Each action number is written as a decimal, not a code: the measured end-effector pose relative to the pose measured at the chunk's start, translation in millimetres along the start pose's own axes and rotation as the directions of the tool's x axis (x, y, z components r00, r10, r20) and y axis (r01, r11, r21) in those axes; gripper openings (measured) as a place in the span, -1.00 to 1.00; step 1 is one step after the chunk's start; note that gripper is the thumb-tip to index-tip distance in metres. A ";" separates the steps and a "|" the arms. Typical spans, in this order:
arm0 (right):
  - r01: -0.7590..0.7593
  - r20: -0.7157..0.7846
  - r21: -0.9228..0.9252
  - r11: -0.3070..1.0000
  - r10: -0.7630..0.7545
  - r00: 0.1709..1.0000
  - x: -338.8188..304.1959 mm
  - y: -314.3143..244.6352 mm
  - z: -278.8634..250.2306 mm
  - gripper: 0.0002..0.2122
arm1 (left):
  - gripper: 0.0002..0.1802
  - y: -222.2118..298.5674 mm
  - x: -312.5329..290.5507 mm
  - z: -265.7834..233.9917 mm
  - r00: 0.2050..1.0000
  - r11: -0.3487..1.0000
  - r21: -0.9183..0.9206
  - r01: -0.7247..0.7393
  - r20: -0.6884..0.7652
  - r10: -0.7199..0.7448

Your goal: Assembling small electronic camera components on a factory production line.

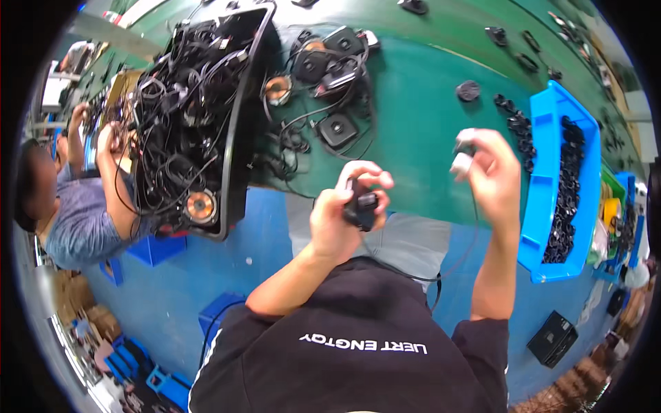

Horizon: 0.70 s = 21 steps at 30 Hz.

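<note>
My left hand, raised in front of my shirt at the near edge of the table, is closed around a small black device; its exact kind I cannot tell. A thin black cable hangs below the device in a loop and rises toward my right hand. That hand is held over the green table with thumb and fingers pinched together. White coverings show on its fingertips. Something small and dark at the pinch appears to be the cable's end, blurred and partly hidden.
At left stands a black bin heaped with cabled parts. Beside it lie square black modules and a copper coil. A blue tray of small black parts is at right, near a round black piece. Another person works at far left.
</note>
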State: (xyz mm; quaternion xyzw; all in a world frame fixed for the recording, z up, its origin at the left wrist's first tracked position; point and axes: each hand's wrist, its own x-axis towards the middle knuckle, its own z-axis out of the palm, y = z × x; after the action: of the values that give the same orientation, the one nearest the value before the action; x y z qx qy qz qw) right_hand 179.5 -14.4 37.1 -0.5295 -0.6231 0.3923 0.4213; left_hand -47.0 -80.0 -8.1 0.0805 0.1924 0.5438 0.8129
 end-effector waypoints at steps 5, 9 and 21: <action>-0.108 0.228 0.222 0.969 0.056 0.972 -58.6 -29.7 53.8 -0.60 | -0.47 -14.1 6.4 11.8 0.992 0.977 0.178 -0.119 -0.016 0.124; 0.025 -0.005 0.374 0.927 -0.025 1.000 -61.5 -2.6 84.3 -0.63 | -0.40 -19.6 11.4 12.0 0.971 0.952 0.194 -0.235 0.002 0.239; 0.333 0.068 0.020 0.943 -0.334 0.940 -65.4 -6.9 76.3 -0.66 | -0.22 -9.2 5.3 15.3 0.978 0.577 0.793 -0.196 0.113 0.177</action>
State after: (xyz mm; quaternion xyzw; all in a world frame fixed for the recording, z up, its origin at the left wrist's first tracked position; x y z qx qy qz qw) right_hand 111.0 -83.3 10.7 -0.4005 -0.7164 0.3364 0.4618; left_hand -31.3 -77.6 1.6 0.4615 0.3974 0.4810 0.6307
